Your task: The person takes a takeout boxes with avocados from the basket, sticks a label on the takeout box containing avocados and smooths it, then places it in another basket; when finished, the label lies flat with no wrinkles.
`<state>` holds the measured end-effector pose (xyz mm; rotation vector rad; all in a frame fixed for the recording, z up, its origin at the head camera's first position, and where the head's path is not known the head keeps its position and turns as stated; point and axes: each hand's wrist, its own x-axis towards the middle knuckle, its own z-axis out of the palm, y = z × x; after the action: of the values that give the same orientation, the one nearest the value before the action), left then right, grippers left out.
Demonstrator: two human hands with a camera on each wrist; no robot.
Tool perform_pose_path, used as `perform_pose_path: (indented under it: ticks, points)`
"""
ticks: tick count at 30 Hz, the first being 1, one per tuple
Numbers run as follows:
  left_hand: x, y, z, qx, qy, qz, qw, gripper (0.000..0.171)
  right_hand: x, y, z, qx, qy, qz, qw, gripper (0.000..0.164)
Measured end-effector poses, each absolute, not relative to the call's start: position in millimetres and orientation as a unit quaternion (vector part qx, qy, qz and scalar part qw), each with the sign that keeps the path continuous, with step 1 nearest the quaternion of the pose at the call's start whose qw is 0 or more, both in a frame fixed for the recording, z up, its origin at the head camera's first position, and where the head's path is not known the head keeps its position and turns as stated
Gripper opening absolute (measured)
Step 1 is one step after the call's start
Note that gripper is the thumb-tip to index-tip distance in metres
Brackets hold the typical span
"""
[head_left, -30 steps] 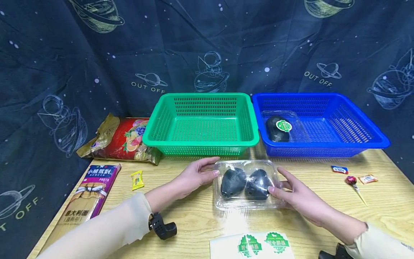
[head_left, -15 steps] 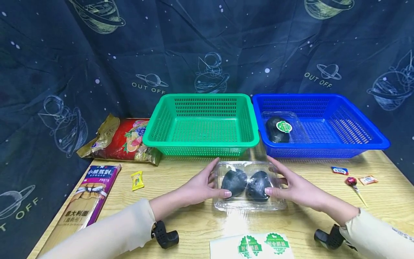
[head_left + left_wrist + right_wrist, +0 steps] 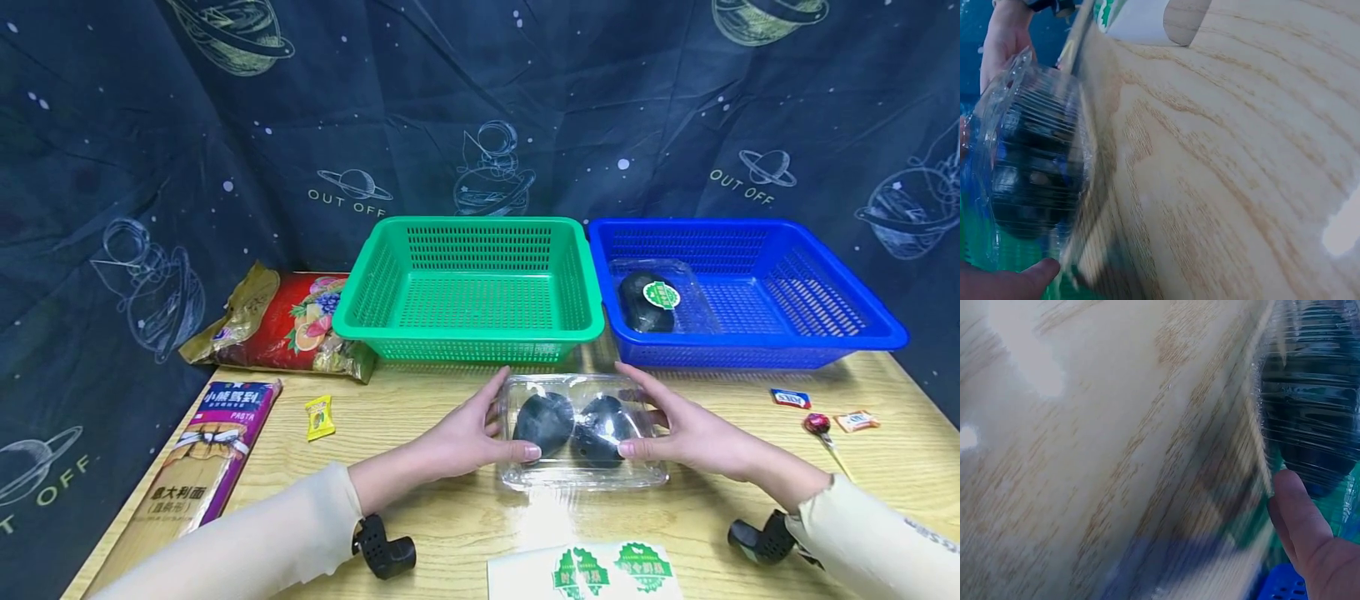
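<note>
A clear plastic clamshell box (image 3: 585, 477) with two dark, rounded, avocado-like fruits (image 3: 543, 423) inside sits at the middle of the table, its lid down. My left hand (image 3: 471, 433) grips its left end, thumb on the front and fingers behind. From the other end my right hand (image 3: 686, 433) holds it the same way. In the left wrist view the ribbed box (image 3: 1035, 131) shows between both hands. The right wrist view has my right thumb (image 3: 1300, 515) against the box's (image 3: 1313, 375) side. My fingers behind the box are partly hidden.
Behind stand a green basket (image 3: 468, 333) and a blue basket (image 3: 757, 340), the blue one holding another clear box with a stickered dark fruit (image 3: 645, 312). A red bag (image 3: 292, 325) and pasta pack (image 3: 202, 467) lie left, small candies (image 3: 791, 398) right, a sticker sheet (image 3: 525, 575) in front.
My left hand has moved right, its thumb now over the box's front. The right hand has shifted slightly up its end. The box has stayed nearly in place.
</note>
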<state>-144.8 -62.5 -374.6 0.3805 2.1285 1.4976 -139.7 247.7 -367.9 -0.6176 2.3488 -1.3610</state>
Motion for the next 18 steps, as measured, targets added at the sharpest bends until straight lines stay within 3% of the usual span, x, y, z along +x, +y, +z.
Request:
perform_pose_path:
  ticks: [7,11,14,18]
  points:
    - [-116,-67,-359,0.135,0.867,0.400,0.263,0.126,-139,249,-372,-0.216,0.827,-0.486,0.184,0.091]
    - [-81,-68,-356,0.195,0.919,0.232,0.252,0.131,-137,250,-370,-0.212,0.830,-0.484,0.180,0.091]
    - [-64,-69,-366,0.267,0.927,0.127,0.230,0.128,-135,250,-369,-0.207,0.836,-0.480,0.170,0.092]
    - [-53,-68,-380,0.339,0.926,0.044,0.160,0.108,-131,250,-368,-0.198,0.838,-0.483,0.157,0.092]
